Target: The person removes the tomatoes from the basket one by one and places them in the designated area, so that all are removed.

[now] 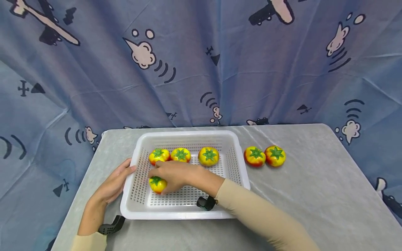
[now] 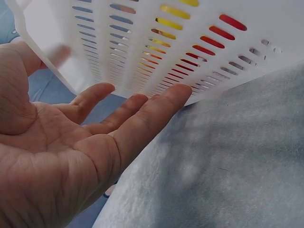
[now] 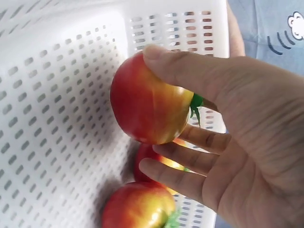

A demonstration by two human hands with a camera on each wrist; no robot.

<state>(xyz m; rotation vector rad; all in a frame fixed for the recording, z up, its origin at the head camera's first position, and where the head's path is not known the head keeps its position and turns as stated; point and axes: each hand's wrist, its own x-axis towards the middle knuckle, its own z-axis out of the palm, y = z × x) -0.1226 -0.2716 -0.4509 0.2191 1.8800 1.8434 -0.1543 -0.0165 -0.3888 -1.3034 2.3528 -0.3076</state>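
Note:
In the head view, my right hand [image 1: 177, 174] reaches into the white plastic basket [image 1: 185, 215] and holds a tomato [image 1: 158, 185], red and yellow with a green leafy top. The right wrist view shows thumb and fingertips pinching this tomato [image 3: 147, 99] near the perforated side wall. Behind the hand, two more tomatoes [image 1: 181, 154] sit side by side at the back left, and another [image 1: 208, 156] lies farther right inside. My left hand [image 1: 114, 183] is at the basket's left side, thumb over the rim and long fingers [image 2: 147, 121] against the outer wall.
To the right of the basket, two tomatoes [image 1: 255, 156] lie close together on the grey cloth-covered table [image 1: 301, 195]. A blue patterned curtain [image 1: 188, 69] hangs behind the table. Each wrist wears a black camera band [image 1: 112, 226].

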